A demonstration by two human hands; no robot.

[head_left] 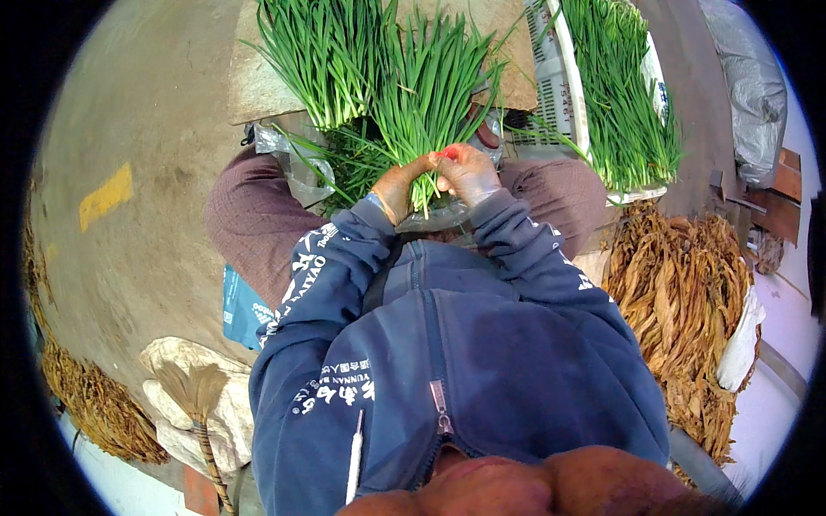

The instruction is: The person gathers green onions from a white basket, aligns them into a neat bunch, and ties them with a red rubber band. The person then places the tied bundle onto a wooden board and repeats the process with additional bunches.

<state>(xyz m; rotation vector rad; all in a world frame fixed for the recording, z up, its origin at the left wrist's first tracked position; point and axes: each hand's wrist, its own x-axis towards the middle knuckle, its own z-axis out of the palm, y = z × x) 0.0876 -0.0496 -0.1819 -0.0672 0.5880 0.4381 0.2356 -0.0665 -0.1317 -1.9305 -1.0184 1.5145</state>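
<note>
A bunch of long green chives stands between my two hands, pale cut ends toward me and leaf tips pointing away. My left hand is closed round the left side of its base. On the other side my right hand is closed too, its fingers pinched against the stalks. Something small and red shows at the right fingertips; its kind cannot be made out. Beyond my left hand, another bundle of chives lies on a flat board. Loose chives lie below it, between my knees.
To the right stands a white plastic crate filled with chives. Dried brown leaves are heaped beside my right side. Clear plastic lies by my left knee. A broom rests on a pale sack at the lower left.
</note>
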